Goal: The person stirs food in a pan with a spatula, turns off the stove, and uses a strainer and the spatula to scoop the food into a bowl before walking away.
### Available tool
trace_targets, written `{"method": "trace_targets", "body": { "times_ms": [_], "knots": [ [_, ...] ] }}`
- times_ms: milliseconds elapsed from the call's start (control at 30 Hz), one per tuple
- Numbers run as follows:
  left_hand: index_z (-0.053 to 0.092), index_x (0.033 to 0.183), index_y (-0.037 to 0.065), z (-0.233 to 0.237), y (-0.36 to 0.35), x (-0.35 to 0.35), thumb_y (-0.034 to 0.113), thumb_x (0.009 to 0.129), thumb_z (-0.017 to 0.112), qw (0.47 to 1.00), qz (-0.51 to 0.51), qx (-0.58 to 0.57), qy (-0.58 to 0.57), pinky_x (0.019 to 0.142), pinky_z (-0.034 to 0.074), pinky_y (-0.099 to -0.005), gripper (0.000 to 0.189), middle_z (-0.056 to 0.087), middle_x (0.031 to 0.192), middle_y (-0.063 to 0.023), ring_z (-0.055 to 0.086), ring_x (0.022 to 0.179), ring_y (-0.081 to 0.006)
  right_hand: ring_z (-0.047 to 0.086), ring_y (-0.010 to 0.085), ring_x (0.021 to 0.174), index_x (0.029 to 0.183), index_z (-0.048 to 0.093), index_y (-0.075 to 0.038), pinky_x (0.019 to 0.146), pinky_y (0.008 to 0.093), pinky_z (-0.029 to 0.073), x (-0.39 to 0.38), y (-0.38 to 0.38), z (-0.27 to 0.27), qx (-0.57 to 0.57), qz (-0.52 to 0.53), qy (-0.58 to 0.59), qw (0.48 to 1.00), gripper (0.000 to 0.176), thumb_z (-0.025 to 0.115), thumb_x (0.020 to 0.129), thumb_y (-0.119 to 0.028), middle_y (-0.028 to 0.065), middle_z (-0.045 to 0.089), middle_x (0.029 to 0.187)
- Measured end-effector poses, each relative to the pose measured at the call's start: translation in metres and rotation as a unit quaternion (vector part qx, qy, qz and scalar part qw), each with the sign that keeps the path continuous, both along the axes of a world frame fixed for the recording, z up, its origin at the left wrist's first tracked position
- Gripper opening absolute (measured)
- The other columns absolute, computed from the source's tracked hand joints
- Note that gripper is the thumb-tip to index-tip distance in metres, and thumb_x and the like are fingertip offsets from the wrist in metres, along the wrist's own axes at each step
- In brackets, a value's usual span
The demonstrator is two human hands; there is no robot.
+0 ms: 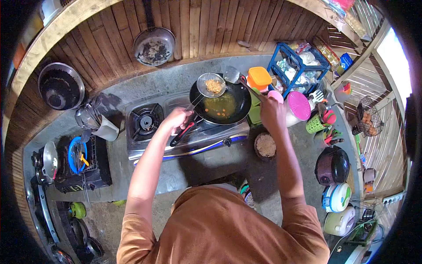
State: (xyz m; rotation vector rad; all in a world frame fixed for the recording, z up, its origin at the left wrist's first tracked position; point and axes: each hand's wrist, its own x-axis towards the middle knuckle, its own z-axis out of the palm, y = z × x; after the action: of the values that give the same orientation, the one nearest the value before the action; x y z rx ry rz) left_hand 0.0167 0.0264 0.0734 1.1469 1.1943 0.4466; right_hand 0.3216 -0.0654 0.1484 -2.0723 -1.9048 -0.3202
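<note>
My left hand [176,118] grips the long handle of a wire strainer [211,85] that hangs over the far rim of a black wok [228,115] and holds golden fried bits. The wok holds yellow oil with a few orange pieces and sits on the right burner of a steel two-burner stove [206,141]. My right hand [271,110] grips the handle of a metal spatula [232,75], whose blade is raised above the wok's far edge, next to the strainer.
The left burner [145,121] is bare. A small bowl of crumbs [265,146] stands right of the stove. Further right stand an orange-lidded tub [259,78], pink-lidded container [299,105], blue basket [295,66] and rice cooker [332,165]. Pans hang on the wooden wall.
</note>
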Motion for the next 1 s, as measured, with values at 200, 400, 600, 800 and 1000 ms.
{"method": "trace_targets", "body": {
  "times_ms": [200, 400, 600, 800, 1000],
  "knots": [
    [0.053, 0.103, 0.003, 0.010, 0.001, -0.008, 0.020, 0.088, 0.049, 0.999, 0.023, -0.013, -0.020, 0.040, 0.024, -0.0222, 0.023, 0.032, 0.053, 0.0052, 0.028, 0.045, -0.0065, 0.060, 0.0373, 0.072, 0.076, 0.060, -0.001, 0.063, 0.0443, 0.049, 0.048, 0.014, 0.019, -0.066, 0.052, 0.065, 0.994, 0.016, 0.049, 0.072, -0.012, 0.0191, 0.061, 0.075],
    [0.054, 0.103, 0.003, 0.019, 0.003, -0.012, 0.019, 0.088, 0.049, 0.999, 0.023, -0.001, -0.038, 0.040, 0.023, -0.0219, 0.023, 0.032, 0.053, 0.0058, 0.028, 0.044, -0.0059, 0.062, 0.0361, 0.076, 0.079, 0.063, -0.001, 0.067, 0.0438, 0.050, 0.067, 0.046, 0.007, -0.169, 0.095, -0.065, 0.979, 0.020, 0.050, 0.074, -0.016, 0.0207, 0.062, 0.080],
    [0.053, 0.105, 0.001, 0.021, 0.001, -0.013, 0.019, 0.089, 0.048, 0.999, 0.027, 0.006, -0.033, 0.040, 0.024, -0.0229, 0.025, 0.032, 0.052, 0.0052, 0.028, 0.044, -0.0060, 0.062, 0.0329, 0.084, 0.083, 0.064, -0.002, 0.069, 0.0422, 0.050, 0.082, 0.073, -0.006, -0.213, 0.058, -0.087, 0.971, 0.026, 0.047, 0.079, -0.022, 0.0205, 0.063, 0.086],
    [0.052, 0.109, -0.001, 0.017, -0.002, -0.017, 0.020, 0.089, 0.048, 0.999, 0.018, 0.013, -0.047, 0.041, 0.025, -0.0233, 0.029, 0.031, 0.048, 0.0050, 0.027, 0.042, -0.0066, 0.061, 0.0337, 0.084, 0.087, 0.065, -0.008, 0.073, 0.0405, 0.049, 0.113, 0.080, -0.043, -0.215, 0.074, -0.052, 0.972, 0.025, 0.052, 0.077, -0.027, 0.0173, 0.063, 0.088],
    [0.052, 0.109, 0.000, 0.019, -0.004, -0.017, 0.020, 0.089, 0.047, 0.999, 0.018, 0.012, -0.037, 0.041, 0.027, -0.0231, 0.028, 0.031, 0.048, 0.0057, 0.026, 0.041, -0.0060, 0.061, 0.0320, 0.080, 0.088, 0.066, -0.007, 0.072, 0.0391, 0.049, 0.121, 0.060, -0.067, -0.242, 0.105, 0.123, 0.957, 0.024, 0.059, 0.071, -0.024, 0.0151, 0.063, 0.088]
  ]
}}
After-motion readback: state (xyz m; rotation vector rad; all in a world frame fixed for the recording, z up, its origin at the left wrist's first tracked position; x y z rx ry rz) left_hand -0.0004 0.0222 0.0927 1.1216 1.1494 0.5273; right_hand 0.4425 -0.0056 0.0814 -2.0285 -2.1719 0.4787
